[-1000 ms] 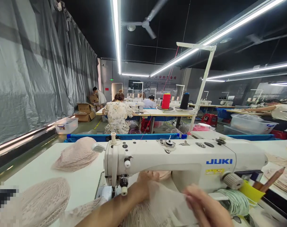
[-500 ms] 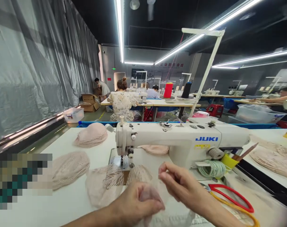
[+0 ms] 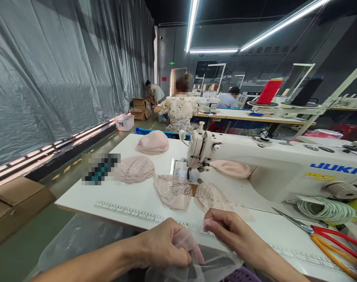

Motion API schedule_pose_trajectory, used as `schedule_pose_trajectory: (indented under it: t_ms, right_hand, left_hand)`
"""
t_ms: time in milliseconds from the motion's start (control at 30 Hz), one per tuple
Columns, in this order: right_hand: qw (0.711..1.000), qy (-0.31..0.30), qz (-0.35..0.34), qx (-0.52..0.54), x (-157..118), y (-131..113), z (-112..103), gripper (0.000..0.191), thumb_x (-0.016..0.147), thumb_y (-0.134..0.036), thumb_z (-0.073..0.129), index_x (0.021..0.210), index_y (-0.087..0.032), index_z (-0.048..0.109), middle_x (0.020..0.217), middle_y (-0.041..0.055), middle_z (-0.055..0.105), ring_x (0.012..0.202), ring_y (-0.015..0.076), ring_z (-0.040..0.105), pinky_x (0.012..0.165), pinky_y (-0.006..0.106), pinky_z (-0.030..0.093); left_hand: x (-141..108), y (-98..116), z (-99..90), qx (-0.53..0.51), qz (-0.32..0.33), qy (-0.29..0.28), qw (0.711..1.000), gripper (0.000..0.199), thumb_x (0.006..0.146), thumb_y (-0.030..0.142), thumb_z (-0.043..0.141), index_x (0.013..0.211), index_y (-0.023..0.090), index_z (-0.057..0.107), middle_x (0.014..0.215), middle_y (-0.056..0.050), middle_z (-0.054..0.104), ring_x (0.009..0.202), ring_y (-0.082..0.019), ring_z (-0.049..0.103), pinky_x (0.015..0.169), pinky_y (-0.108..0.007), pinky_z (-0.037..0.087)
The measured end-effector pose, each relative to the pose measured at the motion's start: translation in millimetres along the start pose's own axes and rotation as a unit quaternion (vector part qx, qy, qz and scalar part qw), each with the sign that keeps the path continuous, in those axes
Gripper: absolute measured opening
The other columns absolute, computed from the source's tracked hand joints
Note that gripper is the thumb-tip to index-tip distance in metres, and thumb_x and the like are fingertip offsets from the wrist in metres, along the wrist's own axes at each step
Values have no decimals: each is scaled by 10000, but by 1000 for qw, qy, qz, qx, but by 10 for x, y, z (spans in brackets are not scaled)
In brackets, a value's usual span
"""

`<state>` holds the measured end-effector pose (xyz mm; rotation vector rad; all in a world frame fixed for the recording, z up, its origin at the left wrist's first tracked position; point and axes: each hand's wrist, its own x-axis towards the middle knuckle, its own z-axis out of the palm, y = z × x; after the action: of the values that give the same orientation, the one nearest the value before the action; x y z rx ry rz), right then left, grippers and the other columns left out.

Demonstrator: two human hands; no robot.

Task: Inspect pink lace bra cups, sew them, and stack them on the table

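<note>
My left hand point(image 3: 168, 244) is closed on a piece of sheer, pale mesh fabric point(image 3: 215, 268) at the table's front edge. The fingers of my right hand point(image 3: 229, 229) pinch the same fabric farther right, and it hangs in folds below both hands. Beyond them, two beige lace pieces lie by the needle of a white sewing machine point(image 3: 272, 160): a left lace piece point(image 3: 174, 194) and a right lace piece point(image 3: 212, 194). To the right of my right hand lie scissors point(image 3: 328, 235) with red and orange handles.
A lace stack point(image 3: 138, 170) and a pink cup-shaped stack point(image 3: 153, 141) sit on the left of the table. More pink pieces point(image 3: 232, 168) lie behind the needle. A ruler strip point(image 3: 128, 211) runs along the front edge. Pale green cord point(image 3: 325, 209) is coiled at right. A co-worker point(image 3: 180, 107) sits ahead.
My view has turned left, so the machine and table appear farther right. Both hands now hold the mesh at the table's front edge, where more of it shows hanging down.
</note>
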<state>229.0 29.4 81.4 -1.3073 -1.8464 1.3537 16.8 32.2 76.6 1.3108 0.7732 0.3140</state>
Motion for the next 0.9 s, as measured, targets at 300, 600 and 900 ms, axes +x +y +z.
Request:
schedule_pose_trajectory:
  t_ms: [300,600,900]
  right_hand:
    - [1000,-11,10,-8,98,28,70,570,813,-746,458,721,-188,520,528,-90,251,501,97,211,463,256,146]
    - [985,-160,58,-5,11,58,-147,456,765,-604,645,665,-187,490,606,-60,349,585,98,306,506,233,200]
    - [849,274,-297,-341,241,-135,-245,176,951,-308,464,1089,-299,574,908,73,689,739,198,676,616,254,502]
  left_hand:
    - [-5,-97,-122,3,23,10,1000,297,614,151,506,765,107,757,406,84,375,368,-49,232,359,-201,127]
    - [-8,-45,-358,114,56,-13,992,132,704,239,631,720,122,689,523,75,410,457,-44,310,417,-160,221]
    - [413,759,-1125,532,340,207,747,268,789,-24,412,766,156,610,1076,-58,635,1053,-198,521,963,-353,303]
